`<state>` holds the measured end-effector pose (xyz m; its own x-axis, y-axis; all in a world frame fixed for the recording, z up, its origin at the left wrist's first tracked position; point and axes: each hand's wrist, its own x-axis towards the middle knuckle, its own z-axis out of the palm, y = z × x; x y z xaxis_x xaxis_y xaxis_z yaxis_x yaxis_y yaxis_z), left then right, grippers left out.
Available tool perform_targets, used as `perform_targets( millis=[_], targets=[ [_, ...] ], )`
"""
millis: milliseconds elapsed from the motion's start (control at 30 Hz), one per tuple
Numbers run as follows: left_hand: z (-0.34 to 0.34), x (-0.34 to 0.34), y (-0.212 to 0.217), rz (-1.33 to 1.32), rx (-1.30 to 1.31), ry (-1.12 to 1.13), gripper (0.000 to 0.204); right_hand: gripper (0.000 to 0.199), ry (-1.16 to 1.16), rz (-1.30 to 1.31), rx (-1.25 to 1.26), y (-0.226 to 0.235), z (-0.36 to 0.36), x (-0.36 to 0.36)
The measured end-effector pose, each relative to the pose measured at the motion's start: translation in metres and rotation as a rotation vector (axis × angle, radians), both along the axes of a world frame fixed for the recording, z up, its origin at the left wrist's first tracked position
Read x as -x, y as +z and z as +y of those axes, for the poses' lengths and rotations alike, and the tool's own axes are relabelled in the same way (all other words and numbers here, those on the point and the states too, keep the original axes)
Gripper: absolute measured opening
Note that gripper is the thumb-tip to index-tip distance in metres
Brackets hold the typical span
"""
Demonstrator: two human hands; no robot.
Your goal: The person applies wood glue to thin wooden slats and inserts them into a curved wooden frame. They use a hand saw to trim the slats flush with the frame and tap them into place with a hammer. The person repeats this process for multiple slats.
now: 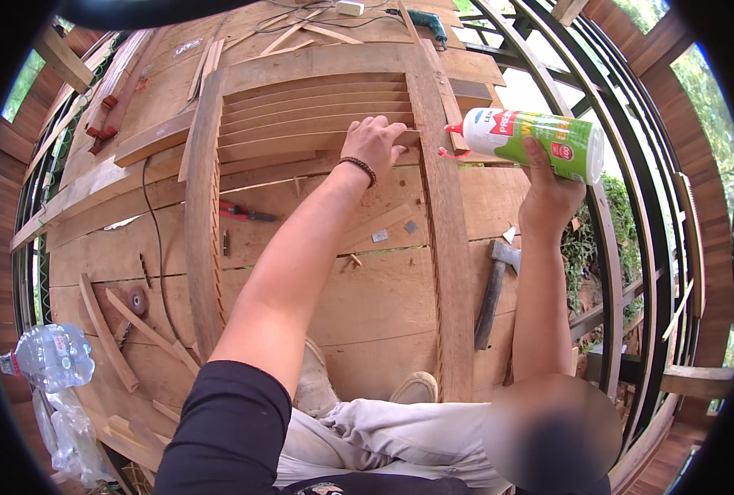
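The left hand (372, 144) touches a slat (301, 137) in the frame (447, 223). The right hand (551, 194) holds a green bottle (540, 142). A hammer (491, 293) lies by the right edge of the floor (371, 285), a drill (427, 25) near its far right corner.

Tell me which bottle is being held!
The green bottle, in the right hand; the clear bottle, far left, has no hand on it.

A big clear water bottle (56, 357) lies on its side, with a see-through plastic bag (71, 441) below it. A hammer (490, 299) lies on the wooden boards (375, 309). Far back is a blue-green drill (427, 27). Green leaves (624, 235) grow on the right.
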<state>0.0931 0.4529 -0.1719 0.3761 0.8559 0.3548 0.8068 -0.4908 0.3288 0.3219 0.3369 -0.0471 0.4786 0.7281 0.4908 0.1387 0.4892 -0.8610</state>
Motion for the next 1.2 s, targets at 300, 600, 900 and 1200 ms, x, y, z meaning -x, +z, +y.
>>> perform_targets(
  millis=[300, 600, 900, 1200],
  targets=[
    [0.009, -0.006, -0.01, 0.025, -0.171, 0.098, 0.054, 0.046, -0.003, -0.036, -0.022, 0.017, -0.01, -0.015],
    [0.014, -0.004, -0.015, 0.05, -0.076, 0.066, 0.052, 0.043, 0.056, -0.06, -0.001, 0.0, -0.004, 0.007],
    [0.016, -0.01, -0.019, 0.07, -0.116, 0.107, 0.05, 0.046, 0.068, -0.119, -0.001, -0.003, -0.001, 0.018],
    [0.017, -0.009, -0.019, 0.092, -0.086, 0.111, 0.053, 0.048, 0.03, -0.157, 0.006, 0.006, -0.004, 0.015]
  ],
)
